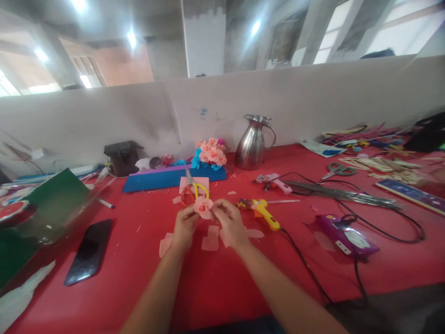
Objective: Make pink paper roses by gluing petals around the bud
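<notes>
Between my two hands is a pink paper flower (203, 208) with a darker rolled centre, raised over the red table. My left hand (185, 225) pinches its left side, and my right hand (230, 223) grips the right edge of its petals. Just beyond the flower lie scissors (200, 189) with yellow and red handles, their blades over a pink paper square (183, 184). Cut pink paper petals (210, 239) are scattered beneath my hands. To the right of my right hand rests a yellow glue gun (264, 215) with a clear glue stick in its back.
A bunch of pink and blue paper flowers (211, 153) sits at the back by a steel jug (253, 144). A black phone (89, 252) lies at left. On the right are a pink glue gun (279, 184), wires (347, 194), a purple power strip (346, 236) and trailing cables.
</notes>
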A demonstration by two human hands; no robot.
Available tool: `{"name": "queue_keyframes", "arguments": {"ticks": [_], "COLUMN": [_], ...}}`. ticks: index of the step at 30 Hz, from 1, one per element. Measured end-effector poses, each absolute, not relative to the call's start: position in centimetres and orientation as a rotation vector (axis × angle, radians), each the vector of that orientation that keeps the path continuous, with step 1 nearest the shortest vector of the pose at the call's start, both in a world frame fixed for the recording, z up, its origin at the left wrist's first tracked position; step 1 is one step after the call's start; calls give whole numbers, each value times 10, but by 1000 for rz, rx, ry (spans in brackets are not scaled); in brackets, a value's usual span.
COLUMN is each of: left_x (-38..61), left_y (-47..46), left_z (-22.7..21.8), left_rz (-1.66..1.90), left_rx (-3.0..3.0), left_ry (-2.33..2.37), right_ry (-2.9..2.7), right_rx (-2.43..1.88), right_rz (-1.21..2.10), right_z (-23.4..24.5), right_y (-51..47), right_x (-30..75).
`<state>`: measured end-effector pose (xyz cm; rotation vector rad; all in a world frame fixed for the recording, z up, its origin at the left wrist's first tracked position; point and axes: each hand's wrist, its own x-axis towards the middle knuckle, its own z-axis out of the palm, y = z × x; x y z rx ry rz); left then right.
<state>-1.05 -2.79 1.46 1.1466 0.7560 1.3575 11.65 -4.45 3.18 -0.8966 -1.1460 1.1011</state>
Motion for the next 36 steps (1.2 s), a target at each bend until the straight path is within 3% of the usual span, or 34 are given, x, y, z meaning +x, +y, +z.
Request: {"name": "queue_keyframes", "arguments": {"ticks": [18,33,36], "left_x": [-14,-11,-12], "left_y": [-27,-30,-29], "left_z": [12,13,13], "left_rz": [1482,1445,1450], "left_rx": [1171,1147,1110], "left_ry": [943,920,894], "right_ry": [-1100,-1199,-1256], "right_rx": [-864,-799,-831], "right_rz": [1441,1501,1389], "right_z": [36,38,39], "right_y": [-47,-51,-51], "right_x": [116,114,118]}}
